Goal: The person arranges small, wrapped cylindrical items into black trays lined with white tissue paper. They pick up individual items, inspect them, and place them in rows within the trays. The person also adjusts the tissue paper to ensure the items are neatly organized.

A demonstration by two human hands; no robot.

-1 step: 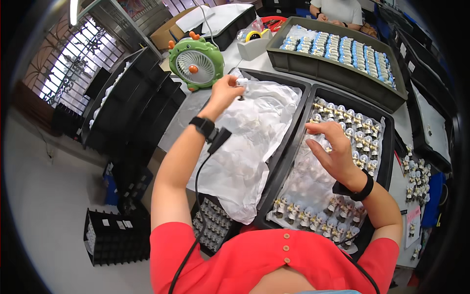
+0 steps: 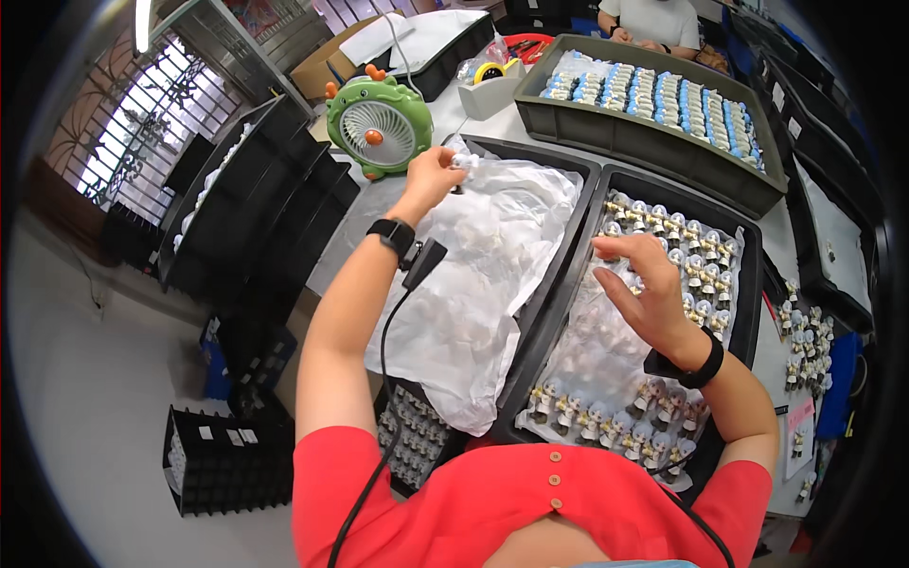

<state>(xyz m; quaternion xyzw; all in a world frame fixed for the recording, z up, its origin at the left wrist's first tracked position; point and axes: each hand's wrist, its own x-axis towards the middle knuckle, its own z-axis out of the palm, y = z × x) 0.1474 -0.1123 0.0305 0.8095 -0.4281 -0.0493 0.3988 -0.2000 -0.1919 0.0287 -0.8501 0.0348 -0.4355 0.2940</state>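
Figurines [image 2: 704, 275] are lining the black tray [image 2: 751, 284] at 3 o'clock, while a white sheet [image 2: 478, 270] is covering the middle. At 11 o'clock, a green fan [image 2: 379, 133] is standing. The right hand [image 2: 653, 292] is hovering over the tray at 3 o'clock, thumb and fingers apart; at 12, the left hand's [image 2: 431, 185] grip is clamping one white-topped figurine [image 2: 465, 163] by the sheet's far end.
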